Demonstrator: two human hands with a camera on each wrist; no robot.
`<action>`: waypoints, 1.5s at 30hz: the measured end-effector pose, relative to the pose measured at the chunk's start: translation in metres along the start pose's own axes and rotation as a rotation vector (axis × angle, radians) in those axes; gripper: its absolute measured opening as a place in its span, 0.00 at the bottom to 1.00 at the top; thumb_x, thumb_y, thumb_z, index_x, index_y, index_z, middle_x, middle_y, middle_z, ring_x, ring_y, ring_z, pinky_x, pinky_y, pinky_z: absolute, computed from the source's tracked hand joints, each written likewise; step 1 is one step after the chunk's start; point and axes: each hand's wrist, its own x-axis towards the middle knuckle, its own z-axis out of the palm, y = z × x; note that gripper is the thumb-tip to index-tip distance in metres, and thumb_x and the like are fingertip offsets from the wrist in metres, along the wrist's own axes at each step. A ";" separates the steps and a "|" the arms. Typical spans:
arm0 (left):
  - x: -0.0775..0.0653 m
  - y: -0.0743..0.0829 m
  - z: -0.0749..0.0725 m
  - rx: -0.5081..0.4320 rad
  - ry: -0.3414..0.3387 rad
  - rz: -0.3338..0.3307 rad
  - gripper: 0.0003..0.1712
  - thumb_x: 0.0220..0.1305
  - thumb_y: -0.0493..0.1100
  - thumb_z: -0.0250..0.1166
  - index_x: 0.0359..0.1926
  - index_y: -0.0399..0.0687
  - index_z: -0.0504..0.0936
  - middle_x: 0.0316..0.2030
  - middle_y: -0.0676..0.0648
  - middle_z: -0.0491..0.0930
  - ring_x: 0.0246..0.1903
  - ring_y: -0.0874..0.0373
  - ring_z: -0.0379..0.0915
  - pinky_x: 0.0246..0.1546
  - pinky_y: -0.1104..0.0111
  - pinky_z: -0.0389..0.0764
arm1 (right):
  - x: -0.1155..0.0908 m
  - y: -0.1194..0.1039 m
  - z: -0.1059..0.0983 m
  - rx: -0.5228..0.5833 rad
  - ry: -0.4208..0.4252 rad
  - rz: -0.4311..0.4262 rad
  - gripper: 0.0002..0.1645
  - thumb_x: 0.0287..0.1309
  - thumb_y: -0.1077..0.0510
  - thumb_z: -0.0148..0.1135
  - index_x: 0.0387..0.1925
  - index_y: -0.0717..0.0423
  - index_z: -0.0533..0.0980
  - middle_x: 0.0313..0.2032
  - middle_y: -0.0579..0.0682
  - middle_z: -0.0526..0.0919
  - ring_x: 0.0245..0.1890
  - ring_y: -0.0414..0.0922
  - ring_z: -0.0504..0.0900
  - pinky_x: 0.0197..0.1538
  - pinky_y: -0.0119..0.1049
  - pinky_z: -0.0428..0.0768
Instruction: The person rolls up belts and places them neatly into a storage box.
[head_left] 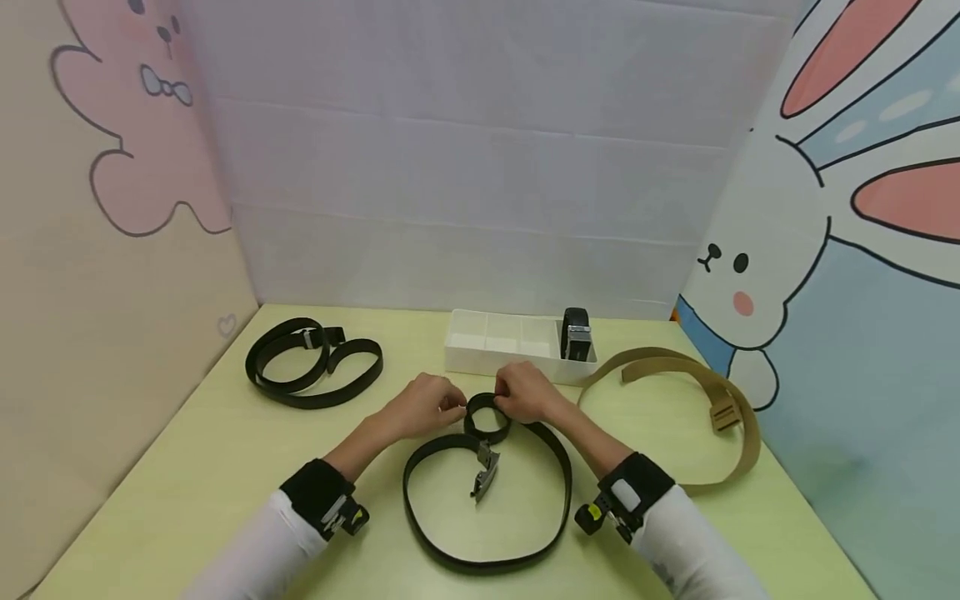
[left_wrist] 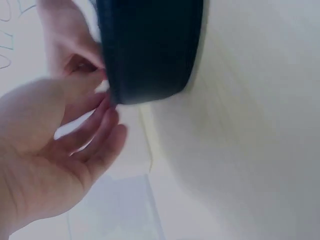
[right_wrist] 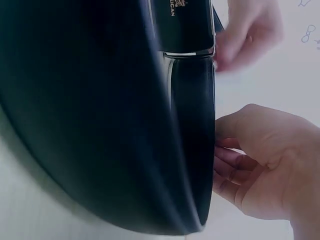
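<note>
Better to wind the black belt (head_left: 487, 567) tight, its coil (head_left: 487, 437) level; the right hand (head_left: 527, 393) pinches it, but whether the left hand (head_left: 423, 406) pinches, I cannot tell.

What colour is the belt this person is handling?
The belt is black, which shows best in the head view.

1. You have three black belts (head_left: 307, 402) in front of you.
2. You have one tan belt (head_left: 751, 446).
3. You have one white tray (head_left: 480, 360) and one table (head_left: 195, 467).
4. You show one left hand (head_left: 426, 406) and one right hand (head_left: 527, 393).
5. You wear two wrist cameras (head_left: 356, 518).
6. You face two cartoon animals (head_left: 142, 179).
</note>
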 end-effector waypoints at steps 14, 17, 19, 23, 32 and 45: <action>-0.054 -0.023 -0.022 -0.004 -0.066 -0.037 0.06 0.72 0.33 0.75 0.41 0.43 0.98 0.35 0.50 0.95 0.32 0.69 0.84 0.35 0.73 0.85 | 0.001 0.090 0.047 0.107 -0.009 -0.091 0.08 0.67 0.55 0.77 0.31 0.42 0.87 0.29 0.38 0.87 0.28 0.35 0.81 0.37 0.36 0.81; -0.048 -0.036 -0.027 0.028 -0.035 -0.048 0.06 0.71 0.33 0.75 0.42 0.43 0.98 0.37 0.48 0.96 0.33 0.66 0.88 0.35 0.71 0.87 | -0.002 0.097 0.051 0.135 -0.014 -0.081 0.11 0.66 0.53 0.77 0.29 0.36 0.86 0.28 0.33 0.85 0.28 0.32 0.80 0.37 0.33 0.81; -0.040 -0.043 -0.030 0.050 -0.019 -0.063 0.06 0.71 0.33 0.75 0.42 0.42 0.98 0.38 0.46 0.96 0.33 0.62 0.90 0.36 0.68 0.89 | -0.005 0.095 0.051 0.141 -0.024 -0.083 0.11 0.66 0.54 0.77 0.28 0.35 0.86 0.27 0.32 0.85 0.28 0.31 0.80 0.37 0.34 0.81; -0.022 -0.053 -0.034 0.090 0.008 -0.106 0.06 0.71 0.32 0.75 0.42 0.40 0.98 0.37 0.44 0.96 0.33 0.58 0.91 0.37 0.64 0.91 | -0.009 0.094 0.061 0.167 -0.050 -0.100 0.11 0.64 0.52 0.79 0.28 0.33 0.86 0.26 0.30 0.85 0.27 0.31 0.81 0.35 0.32 0.81; 0.017 -0.042 -0.021 0.161 0.039 -0.170 0.07 0.73 0.33 0.73 0.41 0.39 0.98 0.34 0.45 0.95 0.31 0.56 0.87 0.38 0.61 0.88 | -0.048 -0.017 0.012 0.109 -0.025 -0.181 0.08 0.67 0.61 0.75 0.30 0.51 0.89 0.27 0.44 0.89 0.27 0.39 0.82 0.35 0.40 0.83; 0.044 -0.001 0.008 -0.064 0.045 0.017 0.09 0.76 0.35 0.74 0.52 0.39 0.96 0.45 0.42 0.97 0.43 0.51 0.95 0.44 0.65 0.92 | -0.052 -0.065 0.007 -0.064 0.058 -0.177 0.20 0.61 0.67 0.79 0.18 0.50 0.81 0.17 0.44 0.81 0.20 0.36 0.75 0.29 0.30 0.72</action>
